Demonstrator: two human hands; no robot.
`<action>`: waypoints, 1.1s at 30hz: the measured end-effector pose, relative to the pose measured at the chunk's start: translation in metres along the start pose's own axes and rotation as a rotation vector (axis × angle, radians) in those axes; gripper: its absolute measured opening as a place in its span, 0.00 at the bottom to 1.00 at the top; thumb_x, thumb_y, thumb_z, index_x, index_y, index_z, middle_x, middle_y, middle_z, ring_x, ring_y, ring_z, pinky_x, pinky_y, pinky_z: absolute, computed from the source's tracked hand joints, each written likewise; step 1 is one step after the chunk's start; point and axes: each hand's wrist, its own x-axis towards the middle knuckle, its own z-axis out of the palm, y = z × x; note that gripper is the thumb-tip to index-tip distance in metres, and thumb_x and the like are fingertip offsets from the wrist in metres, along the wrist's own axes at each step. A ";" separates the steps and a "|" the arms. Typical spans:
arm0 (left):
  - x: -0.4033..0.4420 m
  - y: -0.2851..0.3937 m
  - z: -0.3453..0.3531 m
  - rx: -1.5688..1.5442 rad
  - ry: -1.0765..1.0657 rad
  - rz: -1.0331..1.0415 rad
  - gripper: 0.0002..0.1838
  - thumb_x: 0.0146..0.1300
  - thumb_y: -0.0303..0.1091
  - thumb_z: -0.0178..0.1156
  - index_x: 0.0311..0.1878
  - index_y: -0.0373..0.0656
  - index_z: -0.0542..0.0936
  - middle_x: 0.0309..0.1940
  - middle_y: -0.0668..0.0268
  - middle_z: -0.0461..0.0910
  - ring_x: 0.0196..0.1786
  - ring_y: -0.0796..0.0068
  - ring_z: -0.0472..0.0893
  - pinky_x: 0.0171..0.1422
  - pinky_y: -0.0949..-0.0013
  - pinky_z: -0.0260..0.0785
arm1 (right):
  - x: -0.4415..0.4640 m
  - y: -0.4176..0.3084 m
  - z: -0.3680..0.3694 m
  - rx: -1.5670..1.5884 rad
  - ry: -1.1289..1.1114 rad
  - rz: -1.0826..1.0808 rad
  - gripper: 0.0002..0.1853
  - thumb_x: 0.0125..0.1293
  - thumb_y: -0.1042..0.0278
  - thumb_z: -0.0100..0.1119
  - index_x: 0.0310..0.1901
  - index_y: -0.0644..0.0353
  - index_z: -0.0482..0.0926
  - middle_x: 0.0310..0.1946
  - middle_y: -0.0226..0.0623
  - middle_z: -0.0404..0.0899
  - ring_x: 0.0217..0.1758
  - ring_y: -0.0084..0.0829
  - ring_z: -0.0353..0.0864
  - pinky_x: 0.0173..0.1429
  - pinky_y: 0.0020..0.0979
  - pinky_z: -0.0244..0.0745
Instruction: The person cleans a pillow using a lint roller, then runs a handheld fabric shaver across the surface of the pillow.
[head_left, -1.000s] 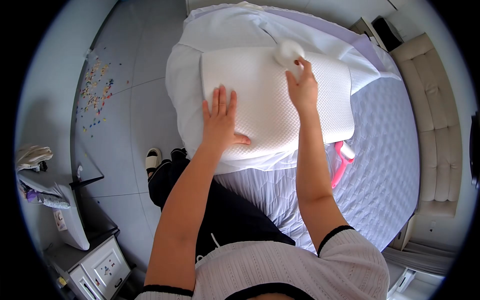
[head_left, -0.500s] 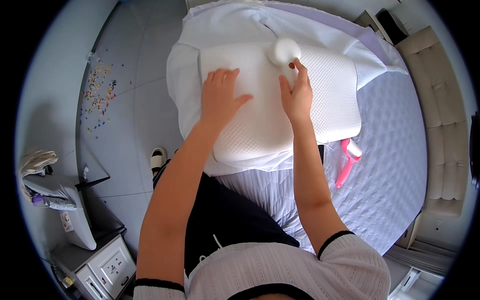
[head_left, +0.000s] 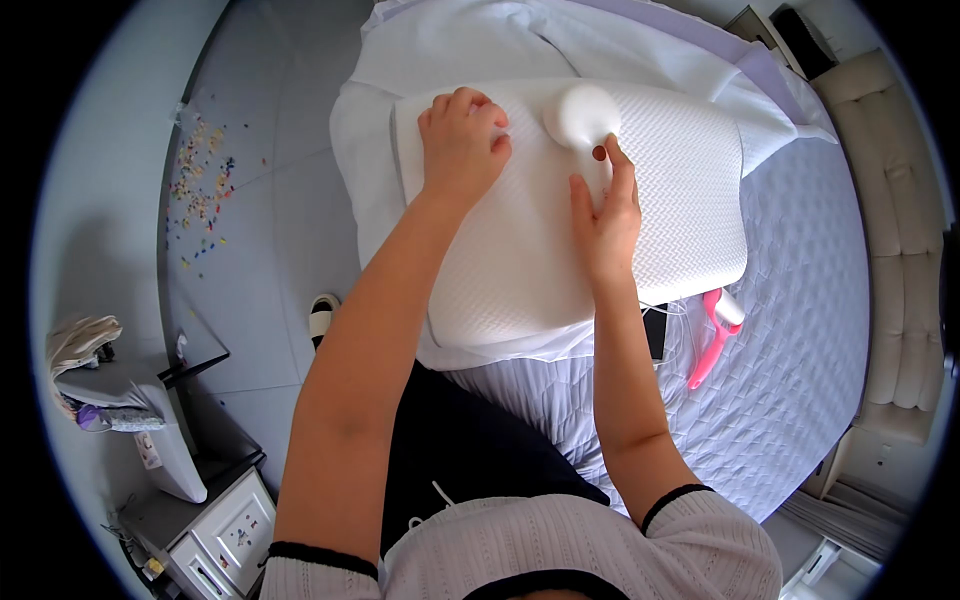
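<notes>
A white contoured pillow with a textured cover lies across the bed in front of me. My right hand holds the handle of a white fabric shaver, which has a round head and a brown button. Its head is over the upper middle of the pillow; whether it touches the cover I cannot tell. To the left, my left hand is at the pillow's upper left part. Its fingers are loosely curled, with a gap between thumb and index finger and nothing visible in between.
A pink lint roller lies on the quilted mattress cover, near a black device with a white cable. White bedding is bunched behind the pillow. Small colourful pieces are scattered over the floor at left. A white cabinet stands lower left.
My left hand has gone from flat and spread to loosely curled, and sits a little higher and further right. In view, the shaver and my right hand have shifted slightly right and down, as has the pillow.
</notes>
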 end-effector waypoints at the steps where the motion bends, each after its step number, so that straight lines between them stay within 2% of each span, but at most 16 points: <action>1: 0.000 -0.001 0.002 0.012 0.023 0.011 0.09 0.44 0.27 0.68 0.30 0.51 0.80 0.41 0.72 0.77 0.48 0.63 0.75 0.52 0.58 0.65 | 0.000 0.000 0.000 -0.002 -0.004 0.002 0.31 0.61 0.75 0.63 0.66 0.63 0.65 0.52 0.39 0.79 0.47 0.40 0.82 0.43 0.34 0.79; 6: 0.002 -0.006 0.009 0.055 0.050 0.043 0.07 0.45 0.26 0.67 0.27 0.50 0.80 0.39 0.73 0.78 0.47 0.64 0.75 0.51 0.58 0.64 | 0.000 0.000 0.000 0.003 0.003 -0.028 0.31 0.61 0.75 0.62 0.67 0.63 0.65 0.52 0.40 0.79 0.48 0.40 0.82 0.44 0.35 0.79; 9: 0.003 -0.009 0.003 -0.013 -0.007 -0.007 0.06 0.47 0.25 0.65 0.28 0.47 0.79 0.40 0.71 0.78 0.48 0.62 0.75 0.52 0.58 0.66 | 0.000 0.003 0.000 -0.003 0.002 -0.034 0.31 0.61 0.75 0.62 0.67 0.63 0.64 0.52 0.40 0.79 0.48 0.40 0.82 0.44 0.35 0.79; 11: 0.004 -0.012 -0.002 -0.190 -0.066 -0.100 0.04 0.51 0.24 0.63 0.29 0.43 0.79 0.42 0.67 0.79 0.48 0.61 0.76 0.54 0.61 0.68 | -0.001 0.002 -0.001 0.007 0.002 -0.031 0.31 0.61 0.75 0.62 0.66 0.64 0.64 0.52 0.40 0.79 0.48 0.40 0.82 0.45 0.35 0.79; 15: 0.001 -0.011 -0.014 -0.365 -0.043 -0.151 0.02 0.52 0.24 0.62 0.29 0.42 0.79 0.40 0.68 0.78 0.47 0.63 0.75 0.52 0.62 0.69 | -0.002 -0.001 -0.002 0.021 -0.002 -0.025 0.31 0.61 0.75 0.62 0.66 0.64 0.64 0.52 0.41 0.79 0.48 0.41 0.82 0.45 0.35 0.80; 17: -0.001 -0.008 -0.024 -0.519 -0.095 -0.312 0.02 0.55 0.25 0.62 0.32 0.39 0.80 0.42 0.66 0.78 0.49 0.64 0.76 0.53 0.67 0.71 | -0.004 -0.003 -0.003 0.026 -0.012 -0.002 0.31 0.62 0.75 0.63 0.66 0.64 0.64 0.52 0.41 0.79 0.48 0.41 0.82 0.45 0.35 0.80; 21: -0.009 -0.019 -0.045 -0.615 -0.079 -0.333 0.04 0.59 0.27 0.63 0.36 0.38 0.82 0.40 0.67 0.80 0.47 0.70 0.78 0.51 0.70 0.70 | -0.007 -0.003 -0.002 0.018 -0.009 -0.026 0.30 0.62 0.75 0.63 0.66 0.65 0.65 0.53 0.41 0.78 0.48 0.41 0.82 0.43 0.35 0.80; 23: -0.011 -0.023 -0.065 -0.783 -0.046 -0.624 0.06 0.61 0.29 0.63 0.39 0.38 0.83 0.33 0.67 0.80 0.42 0.76 0.79 0.48 0.73 0.70 | -0.008 -0.009 -0.003 0.025 -0.015 -0.022 0.30 0.61 0.75 0.63 0.65 0.65 0.65 0.53 0.41 0.79 0.49 0.42 0.82 0.44 0.36 0.80; 24: -0.013 -0.033 -0.072 -0.775 -0.036 -0.624 0.06 0.61 0.29 0.63 0.39 0.38 0.83 0.33 0.67 0.80 0.42 0.76 0.79 0.48 0.73 0.70 | -0.009 -0.011 -0.003 0.029 -0.020 -0.012 0.30 0.61 0.75 0.63 0.65 0.65 0.65 0.53 0.41 0.79 0.49 0.43 0.82 0.45 0.36 0.80; 26: -0.020 -0.070 -0.091 -0.771 0.229 -0.765 0.08 0.61 0.31 0.65 0.41 0.37 0.83 0.29 0.69 0.80 0.37 0.79 0.78 0.46 0.73 0.70 | -0.010 -0.013 -0.001 0.023 -0.027 -0.030 0.30 0.61 0.75 0.63 0.65 0.65 0.65 0.53 0.41 0.79 0.50 0.43 0.82 0.46 0.36 0.79; 28: -0.030 -0.118 -0.125 -0.628 0.334 -0.939 0.09 0.61 0.33 0.66 0.40 0.36 0.83 0.31 0.68 0.81 0.36 0.78 0.78 0.42 0.73 0.70 | -0.010 -0.017 -0.001 0.017 -0.057 -0.011 0.31 0.61 0.76 0.63 0.65 0.64 0.64 0.54 0.41 0.78 0.53 0.44 0.81 0.48 0.36 0.79; 30: -0.052 -0.174 -0.167 -0.678 0.529 -1.136 0.26 0.62 0.34 0.64 0.62 0.35 0.73 0.36 0.64 0.82 0.44 0.74 0.78 0.47 0.68 0.67 | -0.009 -0.020 0.000 0.023 -0.064 -0.023 0.30 0.61 0.75 0.62 0.65 0.64 0.64 0.55 0.41 0.78 0.53 0.45 0.81 0.49 0.37 0.79; 31: -0.054 -0.174 -0.182 -0.672 0.540 -1.135 0.26 0.62 0.34 0.64 0.62 0.35 0.73 0.36 0.64 0.82 0.44 0.74 0.78 0.47 0.68 0.67 | -0.008 -0.021 0.001 0.020 -0.065 -0.026 0.30 0.62 0.75 0.62 0.65 0.65 0.64 0.55 0.41 0.78 0.53 0.45 0.81 0.49 0.37 0.79; 33: -0.057 -0.169 -0.215 -0.593 0.696 -1.013 0.50 0.61 0.33 0.64 0.77 0.36 0.41 0.49 0.58 0.79 0.58 0.68 0.75 0.61 0.59 0.63 | -0.008 -0.023 0.004 0.018 -0.070 -0.027 0.30 0.62 0.74 0.62 0.65 0.65 0.64 0.55 0.41 0.78 0.53 0.45 0.81 0.49 0.37 0.79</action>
